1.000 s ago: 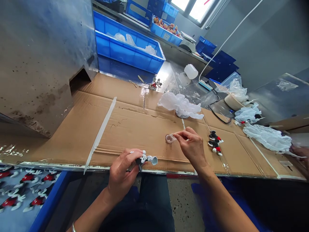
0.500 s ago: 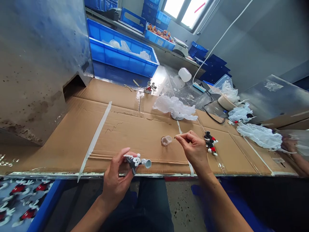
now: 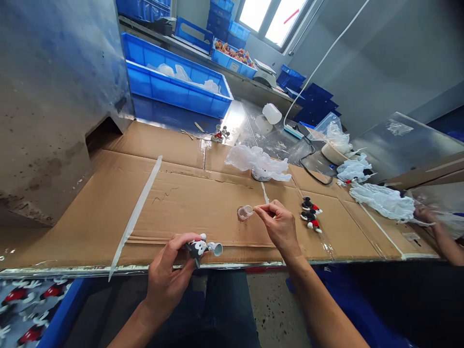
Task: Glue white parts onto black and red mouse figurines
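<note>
My left hand [image 3: 167, 275] is closed round a small black-and-white mouse figurine [image 3: 199, 248], held just over the near edge of the cardboard-covered bench [image 3: 108, 208]. My right hand [image 3: 280, 226] is pinched on something thin that I cannot make out, its fingertips right beside a small clear round pot [image 3: 245, 212] standing on the cardboard. Two finished figurines with red shorts [image 3: 310, 216] lie just right of my right hand.
A crumpled clear bag [image 3: 258, 162] lies beyond the pot. White bags [image 3: 382, 200] and another person's hand [image 3: 427, 215] are at the right. Blue bins [image 3: 174, 82] stand at the back, a metal panel [image 3: 54, 96] at the left, a bin of figurines [image 3: 25, 309] below left.
My right hand drew back from the clear pot, then moved close to it again. My left hand with the figurine dropped slightly toward the bench edge. The view shifted.
</note>
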`<state>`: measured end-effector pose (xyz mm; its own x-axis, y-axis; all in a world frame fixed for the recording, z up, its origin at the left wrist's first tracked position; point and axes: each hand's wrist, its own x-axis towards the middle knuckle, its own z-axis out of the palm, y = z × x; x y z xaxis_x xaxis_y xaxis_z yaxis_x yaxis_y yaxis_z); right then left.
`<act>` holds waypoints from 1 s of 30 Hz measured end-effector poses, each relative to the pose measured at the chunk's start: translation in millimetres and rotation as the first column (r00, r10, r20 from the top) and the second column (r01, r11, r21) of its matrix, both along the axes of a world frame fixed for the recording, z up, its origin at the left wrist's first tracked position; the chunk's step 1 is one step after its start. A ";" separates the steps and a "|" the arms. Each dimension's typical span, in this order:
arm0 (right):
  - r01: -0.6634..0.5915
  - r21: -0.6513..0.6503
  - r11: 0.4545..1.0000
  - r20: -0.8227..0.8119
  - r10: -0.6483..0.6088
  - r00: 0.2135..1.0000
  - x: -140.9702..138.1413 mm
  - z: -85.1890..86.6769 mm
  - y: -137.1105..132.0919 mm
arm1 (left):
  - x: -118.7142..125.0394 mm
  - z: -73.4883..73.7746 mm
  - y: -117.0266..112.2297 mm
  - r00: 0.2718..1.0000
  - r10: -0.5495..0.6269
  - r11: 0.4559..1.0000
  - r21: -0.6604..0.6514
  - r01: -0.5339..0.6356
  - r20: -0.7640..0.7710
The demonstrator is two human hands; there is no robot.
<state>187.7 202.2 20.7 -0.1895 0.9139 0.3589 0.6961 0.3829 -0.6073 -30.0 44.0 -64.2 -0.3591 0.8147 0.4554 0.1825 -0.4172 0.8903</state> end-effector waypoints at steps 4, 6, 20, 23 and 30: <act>0.053 0.007 0.999 -0.037 -0.053 0.998 5.0 0.9 -1.0 | 1.6 -1.7 -1.9 0.998 0.012 0.999 -0.041 -0.010 0.058; 0.074 0.004 0.997 -0.062 -0.074 0.995 9.5 4.2 -3.0 | 1.9 -1.4 -3.2 0.993 0.029 0.996 -0.083 -0.019 0.115; -0.206 -0.259 0.944 -0.461 0.066 0.885 -4.8 46.2 -125.9 | 24.2 15.2 -24.6 0.988 -0.134 0.991 0.020 0.133 0.072; -0.271 -0.331 0.904 -0.498 0.077 0.864 -12.8 40.9 -151.7 | 37.1 17.5 -38.7 0.980 -0.180 0.983 -0.013 0.182 0.081; -0.329 -0.479 0.814 -0.502 0.054 0.863 -12.1 29.3 -176.4 | 40.1 29.6 -52.5 0.968 -0.223 0.967 0.099 0.234 -0.113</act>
